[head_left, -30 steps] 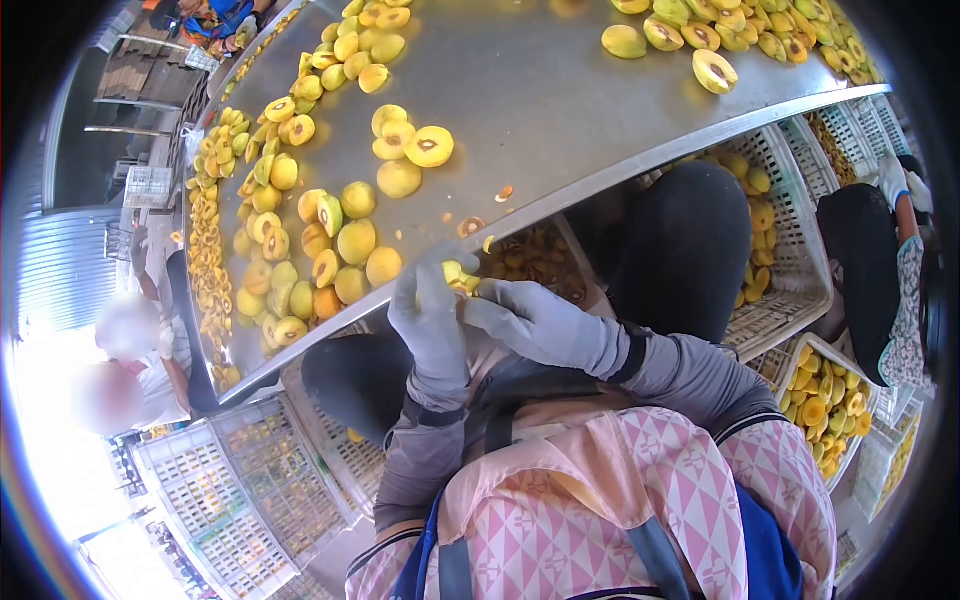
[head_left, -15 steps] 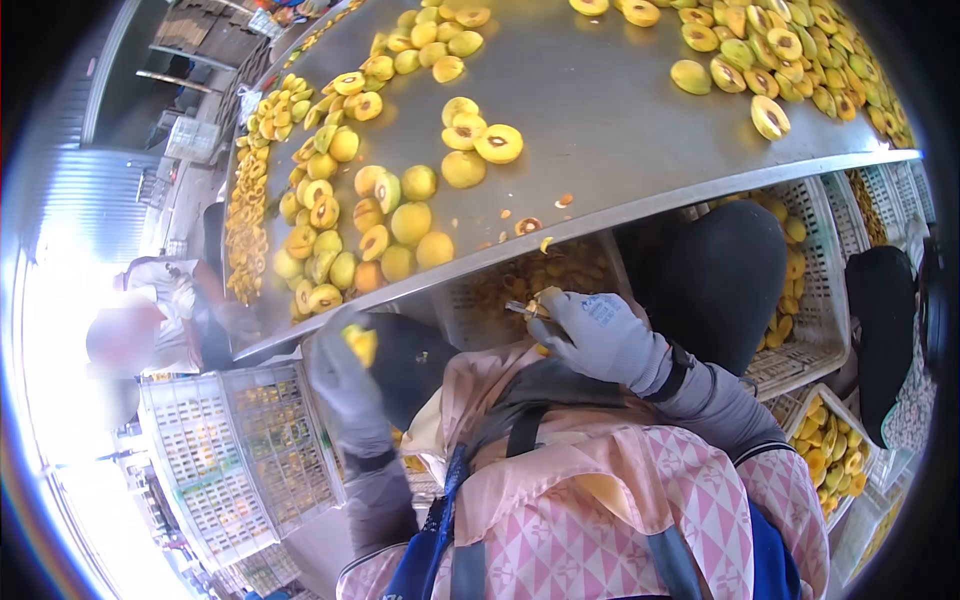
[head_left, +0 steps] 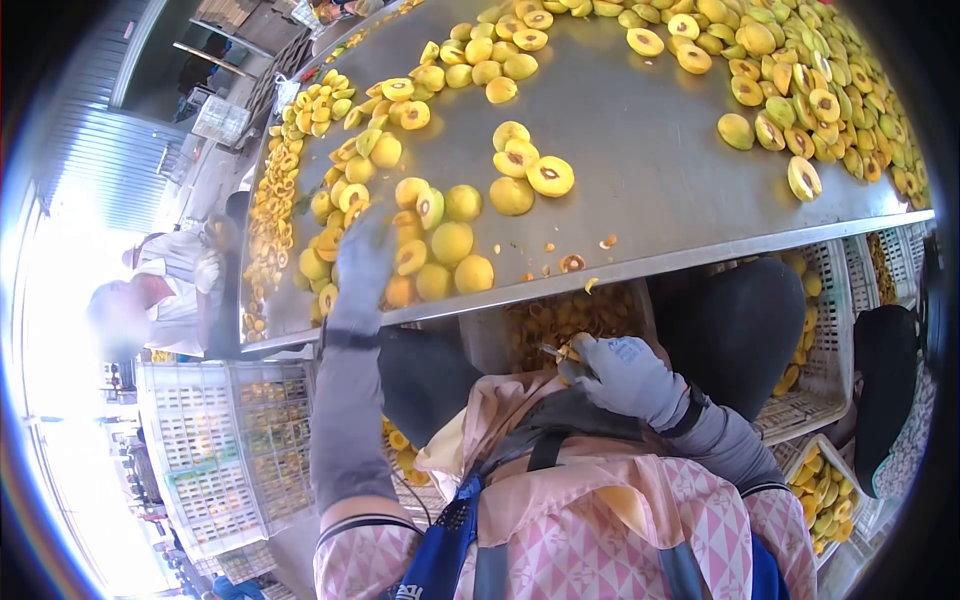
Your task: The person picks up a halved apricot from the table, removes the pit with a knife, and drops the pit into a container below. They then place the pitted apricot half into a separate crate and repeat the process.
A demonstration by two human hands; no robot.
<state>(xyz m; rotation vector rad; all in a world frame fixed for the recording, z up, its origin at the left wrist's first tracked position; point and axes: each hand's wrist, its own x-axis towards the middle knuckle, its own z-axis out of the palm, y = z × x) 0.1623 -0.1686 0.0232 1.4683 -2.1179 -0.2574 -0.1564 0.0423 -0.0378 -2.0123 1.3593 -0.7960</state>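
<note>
My left hand, in a grey glove, reaches over the table edge into a cluster of yellow peaches, some whole and some halved with brown centres. Its fingers are smeared by motion, so their grip does not show. In front of my lap, my gloved right hand is closed around a small knife, whose metal tip points left. Something yellowish shows at the fingers beside it. Below the hand, under the table edge, a bin of peach scraps sits between my knees.
The metal table bears a large heap of peach halves at right. Stacked white crates stand left; another crate with fruit stands right. A person is at the table's left end.
My left hand has moved from beside my lap, where it had a yellow peach piece at its fingers, up over the peaches. My right hand stays by my lap with the knife. The view has shifted.
</note>
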